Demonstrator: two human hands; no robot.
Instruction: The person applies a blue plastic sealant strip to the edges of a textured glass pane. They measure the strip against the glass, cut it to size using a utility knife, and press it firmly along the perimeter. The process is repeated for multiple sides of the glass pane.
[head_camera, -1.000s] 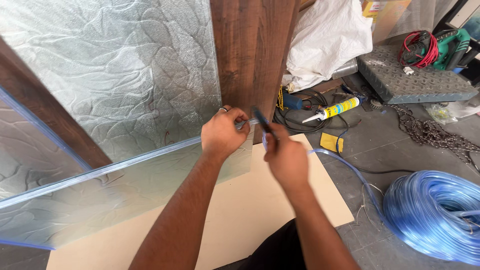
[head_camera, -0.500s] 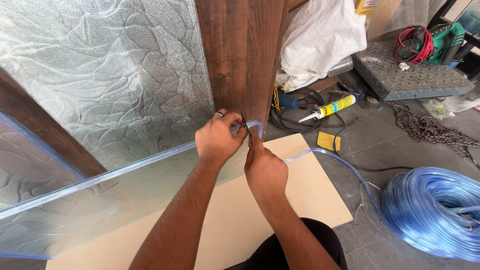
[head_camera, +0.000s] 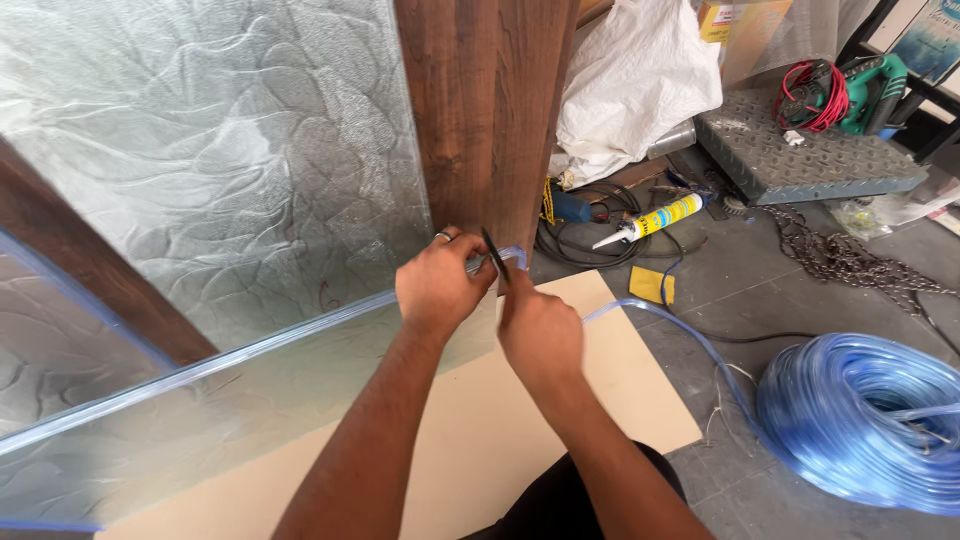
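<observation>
The left hand is pinching the clear blue plastic tube at the corner where the textured glass pane meets the dark wooden post, fingers clamped together around it. The right hand is sitting just beside it at about four o'clock, closed on a thin dark blade-like tool that is pointing up toward twelve o'clock and meeting the tube right at the left fingertips. The tube's long axis is running from the grip toward eight o'clock along the glass edge; its other end is bending toward four o'clock, trailing over the beige board to the coil of blue tubing on the floor.
</observation>
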